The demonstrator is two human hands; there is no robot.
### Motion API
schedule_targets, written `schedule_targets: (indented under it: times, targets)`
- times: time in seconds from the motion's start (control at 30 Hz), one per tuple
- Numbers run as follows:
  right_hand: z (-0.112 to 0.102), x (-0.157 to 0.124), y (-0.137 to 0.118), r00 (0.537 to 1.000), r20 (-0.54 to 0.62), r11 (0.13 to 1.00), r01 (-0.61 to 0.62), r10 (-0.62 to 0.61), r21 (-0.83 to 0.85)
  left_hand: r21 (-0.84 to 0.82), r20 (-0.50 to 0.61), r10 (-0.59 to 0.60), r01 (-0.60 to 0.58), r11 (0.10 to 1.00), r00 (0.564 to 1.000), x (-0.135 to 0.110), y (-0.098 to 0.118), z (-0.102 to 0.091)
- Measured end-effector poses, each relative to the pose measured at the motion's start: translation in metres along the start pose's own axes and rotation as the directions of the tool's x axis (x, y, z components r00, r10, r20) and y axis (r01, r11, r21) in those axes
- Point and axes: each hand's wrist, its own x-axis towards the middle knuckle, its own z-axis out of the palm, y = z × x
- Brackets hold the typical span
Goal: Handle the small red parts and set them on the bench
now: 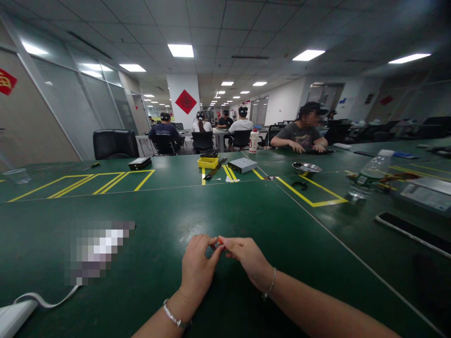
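Just above the green tabletop (148, 263), my two hands meet in front of me. My left hand (198, 263) is closed, thumb and forefinger pinching a small dark and metallic piece (215, 244) whose kind I cannot make out. From the right, my right hand (248, 258) pinches a small orange part (220, 240) that touches or belongs to that piece. Fingertips cover most of both, so whether they are joined cannot be seen.
A blurred-out phone-like object (102, 253) with a white cable lies left. Behind stand a yellow tray (207, 163), a grey box (242, 165), a metal bowl (306, 167) and a water bottle (369, 176). A black phone-like slab (416, 232) lies right. A person (305, 131) sits across the table.
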Motion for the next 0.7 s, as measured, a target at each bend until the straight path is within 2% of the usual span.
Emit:
schedule_targets:
  times: [0.07, 0.13, 0.23, 0.3, 0.4, 0.47, 0.53, 0.57, 0.63, 0.7]
  targets:
    - [0.0, 0.001, -0.001, 1.0, -0.004, 1.0, 0.002, -0.002, 0.008, 0.112, 0.03, 0.04, -0.043, 0.993, 0.999, -0.001, 0.0, 0.001]
    - [0.001, 0.001, -0.001, 1.0, -0.012, 0.999, -0.01, 0.01, 0.039, 0.157, 0.062, 0.034, -0.043, 0.987, 0.997, -0.002, 0.0, 0.003]
    - [0.003, 0.002, -0.002, 0.999, -0.032, 0.998, -0.038, 0.04, 0.053, 0.143, 0.128, -0.011, -0.008, 0.99, 0.992, -0.003, -0.001, 0.006]
    - [0.0, 0.006, -0.004, 0.998, -0.056, 1.0, -0.031, 0.031, -0.003, 0.115, 0.162, -0.026, 0.007, 0.993, 0.986, -0.003, -0.004, 0.009]
    - [-0.023, 0.018, -0.01, 0.989, -0.142, 0.986, 0.021, -0.045, -0.167, 0.11, 0.179, -0.062, 0.042, 0.993, 0.982, -0.004, -0.01, 0.01]
    - [-0.053, 0.03, -0.015, 0.959, -0.26, 0.944, 0.023, -0.114, -0.329, 0.137, 0.2, -0.1, 0.073, 0.988, 0.975, -0.003, -0.013, 0.01]
    - [-0.095, 0.039, -0.021, 0.899, -0.395, 0.841, -0.06, -0.189, -0.538, 0.17, 0.233, -0.117, 0.078, 0.982, 0.966, -0.003, -0.015, 0.008]
    - [-0.118, 0.042, -0.023, 0.865, -0.448, 0.753, -0.135, -0.228, -0.644, 0.185, 0.251, -0.114, 0.068, 0.98, 0.961, -0.003, -0.016, 0.008]
    - [-0.166, 0.043, -0.027, 0.823, -0.48, 0.505, -0.287, -0.305, -0.814, 0.212, 0.286, -0.106, 0.045, 0.976, 0.952, -0.003, -0.016, 0.008]
    - [-0.21, 0.038, -0.026, 0.797, -0.514, 0.302, -0.429, -0.318, -0.851, 0.246, 0.319, -0.114, 0.034, 0.969, 0.941, -0.003, -0.016, 0.008]
